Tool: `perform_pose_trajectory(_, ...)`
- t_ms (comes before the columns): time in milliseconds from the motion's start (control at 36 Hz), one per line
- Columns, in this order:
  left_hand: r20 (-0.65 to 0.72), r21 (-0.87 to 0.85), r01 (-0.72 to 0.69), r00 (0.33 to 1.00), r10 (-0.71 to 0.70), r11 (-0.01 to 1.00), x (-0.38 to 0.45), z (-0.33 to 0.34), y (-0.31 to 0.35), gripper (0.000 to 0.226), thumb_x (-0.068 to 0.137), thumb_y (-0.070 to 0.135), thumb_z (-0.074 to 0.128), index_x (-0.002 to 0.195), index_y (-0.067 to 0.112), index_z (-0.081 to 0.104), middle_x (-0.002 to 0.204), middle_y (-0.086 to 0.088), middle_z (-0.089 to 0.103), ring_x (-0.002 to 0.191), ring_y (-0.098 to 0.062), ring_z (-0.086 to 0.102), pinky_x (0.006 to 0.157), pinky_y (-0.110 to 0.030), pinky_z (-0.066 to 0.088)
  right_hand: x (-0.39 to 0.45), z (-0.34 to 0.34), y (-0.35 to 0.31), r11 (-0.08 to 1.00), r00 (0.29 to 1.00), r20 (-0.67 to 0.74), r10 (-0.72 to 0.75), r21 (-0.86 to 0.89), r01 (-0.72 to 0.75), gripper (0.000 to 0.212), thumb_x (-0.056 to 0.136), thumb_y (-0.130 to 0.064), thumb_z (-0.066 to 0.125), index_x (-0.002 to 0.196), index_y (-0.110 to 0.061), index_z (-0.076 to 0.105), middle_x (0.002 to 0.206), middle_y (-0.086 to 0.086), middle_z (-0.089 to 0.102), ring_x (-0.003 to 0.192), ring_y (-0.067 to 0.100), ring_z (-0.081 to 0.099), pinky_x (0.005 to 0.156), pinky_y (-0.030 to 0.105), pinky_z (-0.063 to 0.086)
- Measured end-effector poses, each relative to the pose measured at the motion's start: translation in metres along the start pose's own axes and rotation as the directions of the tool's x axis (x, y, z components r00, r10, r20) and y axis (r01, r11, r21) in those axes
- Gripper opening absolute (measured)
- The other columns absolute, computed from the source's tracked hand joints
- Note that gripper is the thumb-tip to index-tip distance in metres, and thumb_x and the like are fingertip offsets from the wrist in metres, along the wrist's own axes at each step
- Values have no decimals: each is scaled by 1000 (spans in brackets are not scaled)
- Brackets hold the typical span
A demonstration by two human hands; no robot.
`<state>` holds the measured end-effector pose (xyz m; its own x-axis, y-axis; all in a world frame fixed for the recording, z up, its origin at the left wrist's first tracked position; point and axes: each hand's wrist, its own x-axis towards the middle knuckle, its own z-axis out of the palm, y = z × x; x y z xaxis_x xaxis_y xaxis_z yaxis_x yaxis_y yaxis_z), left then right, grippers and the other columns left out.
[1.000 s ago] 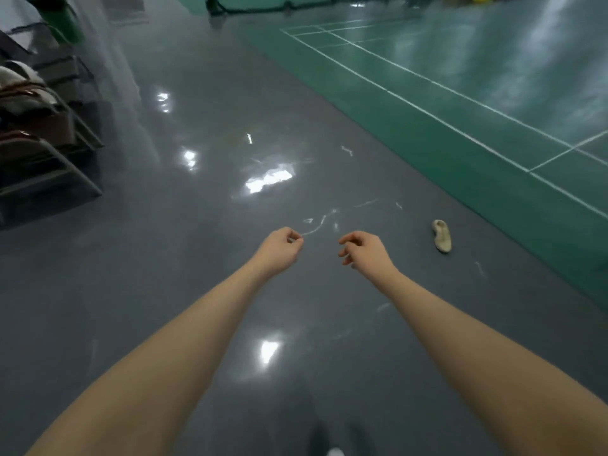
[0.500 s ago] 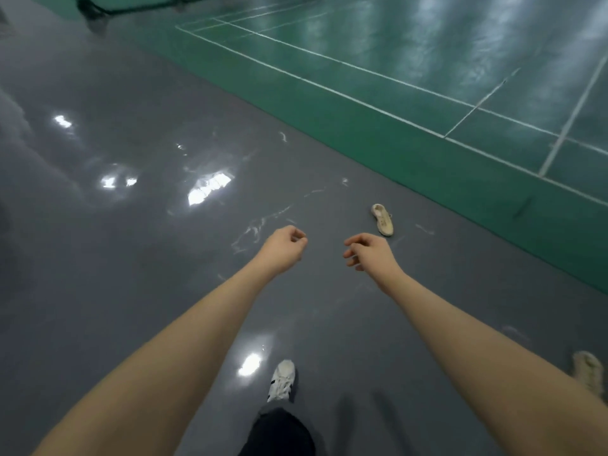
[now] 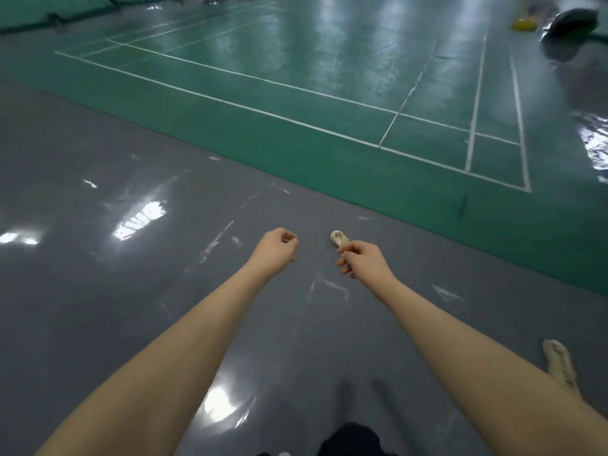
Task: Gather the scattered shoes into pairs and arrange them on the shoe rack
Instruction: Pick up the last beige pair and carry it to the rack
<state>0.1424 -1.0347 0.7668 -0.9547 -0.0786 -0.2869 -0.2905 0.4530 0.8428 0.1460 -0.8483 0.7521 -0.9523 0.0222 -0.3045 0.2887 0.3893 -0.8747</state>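
Observation:
Both my arms reach forward over the grey floor point(image 3: 98, 291). My left hand point(image 3: 276, 251) and my right hand point(image 3: 362, 261) hang with fingers loosely curled and hold nothing. One beige shoe point(image 3: 338, 237) lies on the floor just beyond my right hand, which partly covers it in the view. A second beige shoe point(image 3: 559, 360) lies at the right, beside my right forearm. The shoe rack is out of view.
A green sports court point(image 3: 296, 93) with white lines starts beyond the grey strip. A dark rounded object point(image 3: 572, 19) and something yellow point(image 3: 523, 24) sit at its far right. My dark trouser leg point(image 3: 352, 439) shows at the bottom edge.
The view has swung right and forward: the shoe rack left the frame, the far beige shoe now sits right behind my right hand, and the second shoe came into view. Both hands stay empty.

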Motion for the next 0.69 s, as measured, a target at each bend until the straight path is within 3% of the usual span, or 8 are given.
perform_pose_trajectory(139,80,60,-19,997,14,998,66,8,13,24,97,22,44,114,12,56,105,-6,62,92,-23,64,76,-33,49,66,-11,-6,999,998,-49,35,-33,-36,27,91,-1,39,101,-4,64,86,10,65,64,15,56,47,12,41)
perform_pose_trajectory(389,138,87,11,990,-23,996,206,44,49,24,96,19,43,114,9,56,103,-7,61,90,-24,63,70,-30,47,210,-41,-11,994,997,-61,42,-101,-48,26,91,1,39,98,-6,63,82,8,63,64,11,56,51,15,42)
perform_pose_trajectory(500,140,117,16,990,-32,993,263,54,74,24,96,20,43,114,12,56,111,-8,62,99,-25,62,82,-35,49,269,-61,-20,986,998,-37,55,-155,-60,25,90,-1,40,96,-8,63,83,10,66,64,15,58,66,35,53)
perform_pose_trajectory(694,174,158,9,984,-37,987,348,70,106,25,97,22,44,117,13,55,113,-5,61,101,-22,62,78,-30,48,357,-98,-38,982,996,-39,76,-170,-82,25,93,0,39,101,-5,62,92,8,63,62,8,57,52,16,43)
